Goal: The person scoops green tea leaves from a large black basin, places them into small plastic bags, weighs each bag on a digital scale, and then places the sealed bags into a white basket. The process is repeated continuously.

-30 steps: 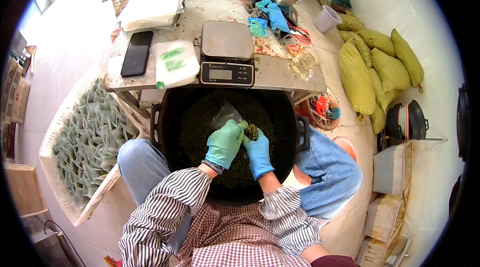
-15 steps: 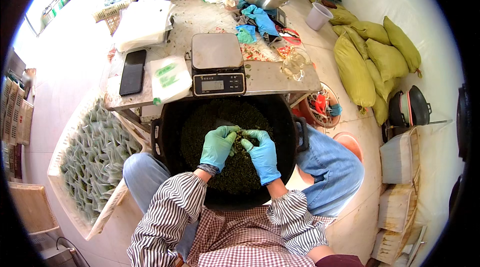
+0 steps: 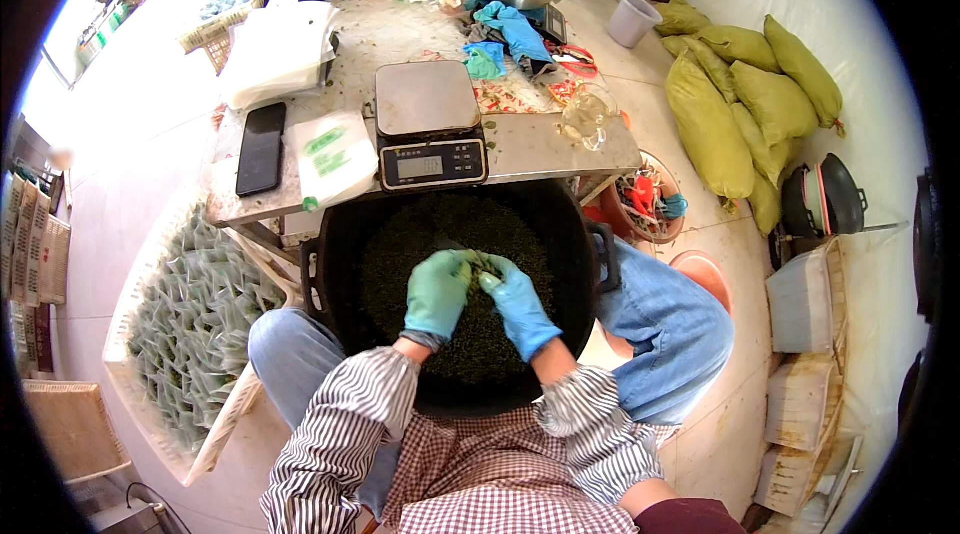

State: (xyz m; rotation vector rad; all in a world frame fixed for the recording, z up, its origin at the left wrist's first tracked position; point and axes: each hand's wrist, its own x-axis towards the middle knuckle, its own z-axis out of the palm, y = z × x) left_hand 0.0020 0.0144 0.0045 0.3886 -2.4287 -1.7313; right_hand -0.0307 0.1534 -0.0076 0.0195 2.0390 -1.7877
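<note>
Working over a black tub [image 3: 572, 259] set between the knees, the left hand [image 3: 438, 294] in a green glove and the right hand [image 3: 517, 306] in a blue glove meet at their fingertips. The left grip is curled, thumb and fingers drawn close; the right grip is bent toward it. Whether either is clamped on anything I cannot tell, as the gloves hide what lies between. Dark green, grainy stuff [image 3: 500, 224] fills the lower part of the tub, beneath both hands. Just beyond the tub's far side stands a bench [image 3: 550, 149], with a digital scale [image 3: 428, 104] near its front edge, a flat pack of white bags with green print [image 3: 332, 159] beside it, and a black phone [image 3: 262, 149] farther left. On the floor to the left, a white crate [image 3: 225, 424] holds many filled clear bags [image 3: 200, 324]. Yellow-green sacks [image 3: 710, 129] lie heaped at the right.
</note>
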